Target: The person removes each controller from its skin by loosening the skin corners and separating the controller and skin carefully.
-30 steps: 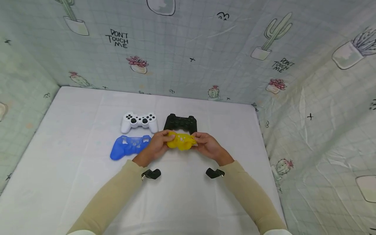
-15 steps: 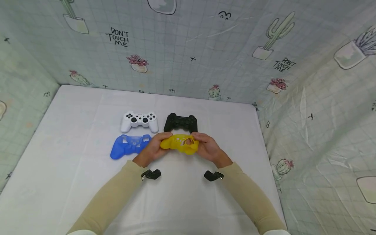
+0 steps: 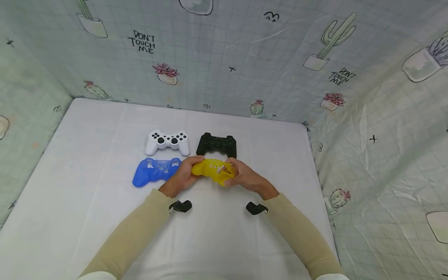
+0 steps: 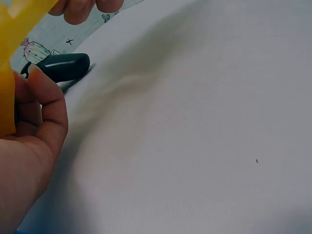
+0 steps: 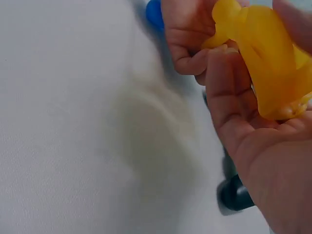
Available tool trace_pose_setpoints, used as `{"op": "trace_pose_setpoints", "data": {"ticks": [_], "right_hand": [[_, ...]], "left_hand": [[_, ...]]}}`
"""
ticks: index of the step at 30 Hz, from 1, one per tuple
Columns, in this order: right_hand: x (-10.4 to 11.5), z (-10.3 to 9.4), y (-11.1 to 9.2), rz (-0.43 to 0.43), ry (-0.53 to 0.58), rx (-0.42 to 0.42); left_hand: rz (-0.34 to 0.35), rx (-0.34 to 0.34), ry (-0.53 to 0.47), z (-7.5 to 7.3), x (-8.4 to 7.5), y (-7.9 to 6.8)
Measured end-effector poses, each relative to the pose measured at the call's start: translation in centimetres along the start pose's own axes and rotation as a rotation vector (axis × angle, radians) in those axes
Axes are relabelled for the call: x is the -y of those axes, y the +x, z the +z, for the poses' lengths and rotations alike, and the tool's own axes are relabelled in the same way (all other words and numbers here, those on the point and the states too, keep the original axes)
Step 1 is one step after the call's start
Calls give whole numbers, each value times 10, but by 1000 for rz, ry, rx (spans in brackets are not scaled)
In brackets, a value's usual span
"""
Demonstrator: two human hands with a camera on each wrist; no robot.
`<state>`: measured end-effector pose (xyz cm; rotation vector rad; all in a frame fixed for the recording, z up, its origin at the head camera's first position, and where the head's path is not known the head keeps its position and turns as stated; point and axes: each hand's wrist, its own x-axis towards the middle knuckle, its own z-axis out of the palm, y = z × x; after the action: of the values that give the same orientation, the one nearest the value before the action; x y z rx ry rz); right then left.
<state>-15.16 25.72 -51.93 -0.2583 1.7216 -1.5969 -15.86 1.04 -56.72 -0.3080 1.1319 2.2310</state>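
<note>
Between both hands is a yellow silicone controller cover [image 3: 211, 169], soft and with cut-out holes, raised over the table in front of the black game controller [image 3: 217, 145]. My left hand [image 3: 186, 171] grips its left end. At the other end my right hand [image 3: 245, 175] holds the cover, thumb on the near edge and fingers at the far edge. The right wrist view shows the yellow cover [image 5: 273, 58] bent, with right-hand fingers curled beneath it. In the left wrist view only a strip of the cover [image 4: 19, 24] shows.
A white game controller [image 3: 168, 142] lies left of the black one. In front of it is a blue silicone cover [image 3: 154, 171], close beside the left hand. The white-covered table [image 3: 105, 128] meets a cactus-print cloth backdrop [image 3: 210, 58] behind and at the sides.
The yellow cover has been turned and spread from its bunched shape. The right thumb has moved to its near edge. The left hand keeps its hold, and the controllers lie where they were.
</note>
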Motion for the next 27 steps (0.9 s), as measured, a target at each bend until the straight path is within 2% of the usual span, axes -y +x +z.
{"op": "trace_pose_setpoints", "data": {"ticks": [2,5,8,10,14,19,22,27], "right_hand": [[0,1,1,2,-8,-41],[0,0,2,-8,70,-64],[1,-3,0,-29,187,-30],[1,-5,-1,-36,207,4],[-1,-10,1,-3,135,26],[-6,-15,3,70,21,-13],[-7,-17,3,82,7,-18],[-11,-21,4,62,-6,-5]], "left_hand": [[0,-4,12,0,0,1],[16,-7,26,-1,1,2],[49,7,45,-3,3,2],[67,28,57,-4,4,2],[59,91,94,-5,4,3],[9,176,249,-5,0,4],[0,187,294,-5,-3,2],[25,189,306,-5,-6,0]]}}
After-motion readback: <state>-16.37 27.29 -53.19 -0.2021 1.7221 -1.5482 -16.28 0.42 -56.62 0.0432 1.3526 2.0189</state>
